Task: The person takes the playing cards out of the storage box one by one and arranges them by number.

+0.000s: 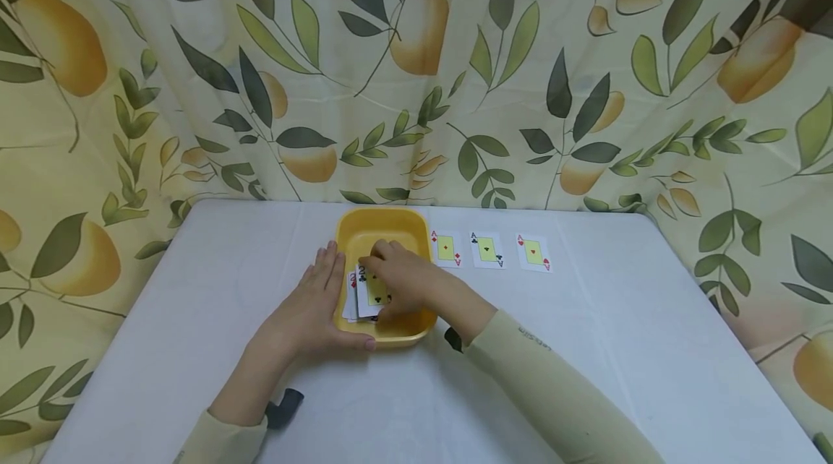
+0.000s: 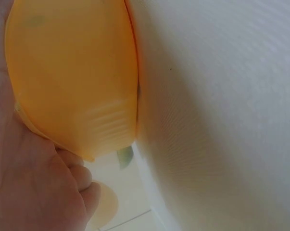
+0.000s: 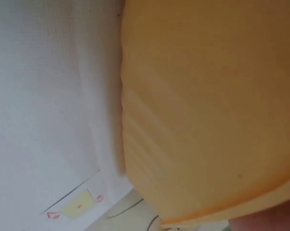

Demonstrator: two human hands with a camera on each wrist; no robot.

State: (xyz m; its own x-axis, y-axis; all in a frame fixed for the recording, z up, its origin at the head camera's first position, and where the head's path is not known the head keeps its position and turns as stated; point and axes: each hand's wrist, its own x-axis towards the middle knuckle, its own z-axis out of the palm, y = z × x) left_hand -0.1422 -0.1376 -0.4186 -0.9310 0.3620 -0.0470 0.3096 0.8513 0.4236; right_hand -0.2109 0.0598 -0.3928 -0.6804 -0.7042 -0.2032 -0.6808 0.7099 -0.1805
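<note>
Inside yellow tray, cards in head view, outer wall from wrists

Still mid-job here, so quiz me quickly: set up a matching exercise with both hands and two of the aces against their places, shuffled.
Things
1. left hand
2. right hand
3. ace of diamonds
4. ace of hearts

Places
A. right end of the row of aces
B. against the left side of the yellow tray
C. at the cards inside the tray
D. left end of the row, nearest the tray

Pairs: 1-B, 2-C, 3-D, 4-A
</note>
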